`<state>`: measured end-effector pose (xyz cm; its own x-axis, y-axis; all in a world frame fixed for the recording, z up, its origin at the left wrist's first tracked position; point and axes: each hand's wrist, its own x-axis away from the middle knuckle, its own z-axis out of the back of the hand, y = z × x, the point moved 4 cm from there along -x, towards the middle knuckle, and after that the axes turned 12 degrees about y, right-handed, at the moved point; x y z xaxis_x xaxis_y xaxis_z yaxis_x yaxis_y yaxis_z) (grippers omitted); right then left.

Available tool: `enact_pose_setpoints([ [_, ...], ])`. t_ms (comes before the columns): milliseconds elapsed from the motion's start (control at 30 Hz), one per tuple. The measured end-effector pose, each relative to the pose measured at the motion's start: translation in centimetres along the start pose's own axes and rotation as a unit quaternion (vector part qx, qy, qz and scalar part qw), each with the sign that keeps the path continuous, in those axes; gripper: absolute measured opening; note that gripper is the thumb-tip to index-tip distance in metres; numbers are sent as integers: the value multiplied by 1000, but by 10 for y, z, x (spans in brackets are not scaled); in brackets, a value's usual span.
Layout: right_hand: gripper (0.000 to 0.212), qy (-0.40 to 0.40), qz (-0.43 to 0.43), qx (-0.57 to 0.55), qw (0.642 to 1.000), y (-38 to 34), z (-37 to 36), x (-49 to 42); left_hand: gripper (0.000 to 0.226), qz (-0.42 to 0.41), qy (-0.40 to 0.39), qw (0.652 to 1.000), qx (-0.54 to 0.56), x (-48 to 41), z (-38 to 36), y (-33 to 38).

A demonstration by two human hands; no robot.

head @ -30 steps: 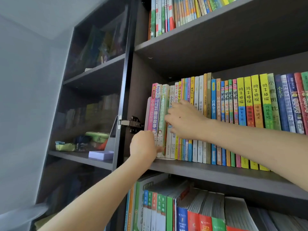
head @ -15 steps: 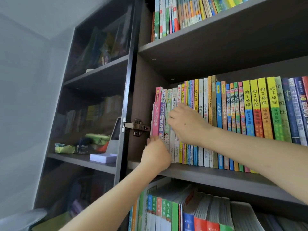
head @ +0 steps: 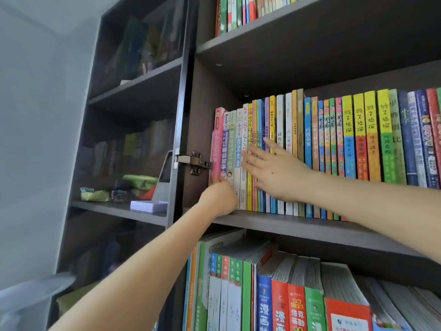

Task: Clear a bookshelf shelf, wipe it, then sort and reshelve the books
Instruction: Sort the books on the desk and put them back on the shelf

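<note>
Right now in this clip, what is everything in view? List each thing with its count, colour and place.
middle-shelf books: one long upright row, too many to count; mostly yellow, blue, green, pink; right bay.
pink book: one; leftmost of that row.
top-shelf books: partial row, mixed colours; above.
lower-shelf books: packed row, green, red, blue, white; below.
bookcase: one, dark brown.
door hinge: one, metal; on the divider.
white pad: one; left bay shelf.
green paper items: a few; left bay shelf.
left hand: at the base of the leftmost books; grip hidden.
right hand: fingers spread flat on the spines.
</note>
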<state>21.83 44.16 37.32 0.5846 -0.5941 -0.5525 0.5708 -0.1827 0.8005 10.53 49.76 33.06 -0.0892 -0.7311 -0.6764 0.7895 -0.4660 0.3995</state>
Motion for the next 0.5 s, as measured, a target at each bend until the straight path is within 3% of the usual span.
enact_pose_setpoints([
  [133, 55, -5, 8, -52, 999, -2, 2, 2, 57, -38, -3, 998, 43, 1, -4, 0],
  [267, 54, -13, 10, -148, 989, 3, 15, 19, 55, -14, 3, 999, 51, 5, -1, 5],
  [367, 50, 37, -73, -187, 979, 21, 42, 53, 42, -37, 91, 992, 85, 21, 4, 31],
  [433, 48, 76, -144, -175, 971, 36, 62, 94, 38, -121, 145, 974, 123, 37, 8, 64],
  [500, 48, 91, -224, -154, 958, 54, 79, 147, 48, -208, 158, 956, 135, 53, 10, 100],
])
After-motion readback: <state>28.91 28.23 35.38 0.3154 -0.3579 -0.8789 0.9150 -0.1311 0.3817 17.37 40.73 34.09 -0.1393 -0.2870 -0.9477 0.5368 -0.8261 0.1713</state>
